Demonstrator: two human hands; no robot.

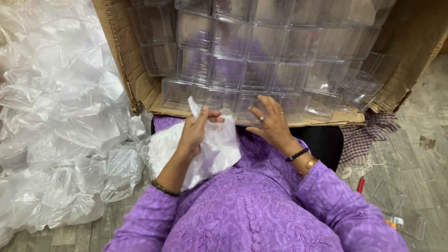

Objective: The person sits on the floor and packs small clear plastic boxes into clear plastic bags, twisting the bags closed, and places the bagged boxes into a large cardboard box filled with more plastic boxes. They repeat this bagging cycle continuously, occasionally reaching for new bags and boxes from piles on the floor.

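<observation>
Left hand (pixel 193 133): fingers pinched on a thin white plastic bag (pixel 212 151), held over the lap just below the cardboard box (pixel 126 65). Right hand (pixel 273 123): fingers spread loose, resting on a clear plastic container (pixel 249 109) at the box's front edge. More clear containers (pixel 242 46) stacked inside. Heap of clear bags (pixel 60 126) left of the box.

Boxes (pixel 242 60) stacked in carton (pixel 135 70) ahead; bag heap (pixel 56 121) left; cloth (pixel 368 135) right, under carton

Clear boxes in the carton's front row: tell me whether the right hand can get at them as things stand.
Probably yes. The right hand is empty, its fingers already at the front-row clear boxes, with nothing between.
</observation>
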